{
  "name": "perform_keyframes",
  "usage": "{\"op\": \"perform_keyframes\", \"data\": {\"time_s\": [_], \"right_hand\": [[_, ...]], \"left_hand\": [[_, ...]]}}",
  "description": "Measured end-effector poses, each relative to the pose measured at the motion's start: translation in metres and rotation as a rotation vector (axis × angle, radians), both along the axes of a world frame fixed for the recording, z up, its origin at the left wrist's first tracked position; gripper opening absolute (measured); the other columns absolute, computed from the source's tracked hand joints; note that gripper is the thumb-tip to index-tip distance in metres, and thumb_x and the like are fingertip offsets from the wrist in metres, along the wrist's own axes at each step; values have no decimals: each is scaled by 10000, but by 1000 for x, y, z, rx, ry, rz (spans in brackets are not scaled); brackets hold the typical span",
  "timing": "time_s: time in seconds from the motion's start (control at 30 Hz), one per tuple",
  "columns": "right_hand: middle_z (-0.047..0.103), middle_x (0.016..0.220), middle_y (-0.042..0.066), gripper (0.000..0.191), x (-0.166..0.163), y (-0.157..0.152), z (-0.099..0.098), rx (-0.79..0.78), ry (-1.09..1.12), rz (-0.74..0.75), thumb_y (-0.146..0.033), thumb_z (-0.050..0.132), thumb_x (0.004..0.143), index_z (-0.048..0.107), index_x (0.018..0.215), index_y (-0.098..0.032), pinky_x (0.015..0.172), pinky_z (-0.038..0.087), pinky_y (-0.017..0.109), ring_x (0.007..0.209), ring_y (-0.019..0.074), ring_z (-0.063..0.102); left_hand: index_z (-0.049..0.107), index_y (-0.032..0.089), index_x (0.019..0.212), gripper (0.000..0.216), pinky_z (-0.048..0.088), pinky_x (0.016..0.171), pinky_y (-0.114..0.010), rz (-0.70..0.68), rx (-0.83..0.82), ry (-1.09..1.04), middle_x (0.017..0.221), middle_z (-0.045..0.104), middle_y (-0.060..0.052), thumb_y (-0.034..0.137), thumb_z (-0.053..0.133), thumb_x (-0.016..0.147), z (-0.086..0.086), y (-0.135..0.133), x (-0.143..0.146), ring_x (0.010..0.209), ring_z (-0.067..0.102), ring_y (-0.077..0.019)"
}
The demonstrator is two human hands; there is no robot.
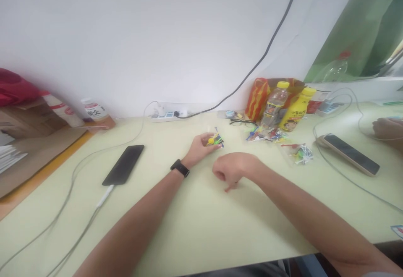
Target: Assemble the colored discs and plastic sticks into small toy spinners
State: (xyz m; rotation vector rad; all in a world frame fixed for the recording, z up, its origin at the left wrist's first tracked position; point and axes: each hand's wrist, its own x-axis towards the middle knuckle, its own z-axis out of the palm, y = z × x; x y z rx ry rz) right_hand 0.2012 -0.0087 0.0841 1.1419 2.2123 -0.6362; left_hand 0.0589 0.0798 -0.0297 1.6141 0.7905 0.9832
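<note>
Pale desk (195, 226) w/ loose bits: left hand (199, 149) fingers pinch small colourful toy assembly (215, 139) at fingertips, right hand (231, 170) curled shut nearby w/ one fingertip down; weak pinch could prob drop/scatter pieces.

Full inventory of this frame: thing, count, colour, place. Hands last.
toy pieces: small bunch, yellow, blue, green, in left hand
loose pieces: scattered pile, mixed colours, in front of the bottles
bag: 1, clear with coloured pieces, right of the pile
bottles: 2, yellow caps, back right
glasses: 1, dark, left of the bottles
black phone: 1, left, on a white cable
second phone: 1, dark screen, right
power strip: 1, white, by the wall
table: 1, pale yellow-green
other person's hand: 1, far right edge
left hand: black wristband, holding the toy pieces
right hand: fist-like, fingers on table
</note>
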Motion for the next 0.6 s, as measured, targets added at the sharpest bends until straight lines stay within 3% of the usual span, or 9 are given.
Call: {"op": "perform_keyframes", "data": {"time_s": [0.17,0.3,0.4,0.53,0.6], "right_hand": [[750,896,132,255,6,3,0,98,-21,-49,-43,646,626,747,849,-114,527,412,311,692,242,660],[724,763,113,111,7,5,-6,94,29,-54,-90,653,636,724,713,-129,528,417,313,631,232,637],[710,734,91,119,5,7,-12,93,91,-25,-66,643,622,705,691,-140,526,394,302,621,215,621],[732,860,54,137,16,13,-6,72,146,-45,-151,671,686,711,815,-170,549,388,281,697,197,627],[732,978,38,241,25,18,-1,51,128,-74,-249,762,676,710,903,-187,576,397,269,764,193,640]], "left_hand": [[680,145,1231,617,567,994,-430,-9,27,-27,1196,756,-133,390,908,714,-1,-1,1,1097,722,-291],[666,140,1238,595,575,965,-397,-37,29,-38,1182,759,-130,386,887,744,0,-1,1,1087,723,-276],[648,129,1246,613,607,869,-356,-41,2,-40,1178,753,-138,384,887,743,2,-2,1,1072,723,-277],[606,156,1324,674,640,746,-316,-27,-54,-47,1197,738,-133,404,875,758,6,-6,0,1049,726,-274],[590,183,1355,702,649,688,-304,-14,-91,-26,1201,732,-128,430,870,761,9,-7,0,1028,731,-272]]}}
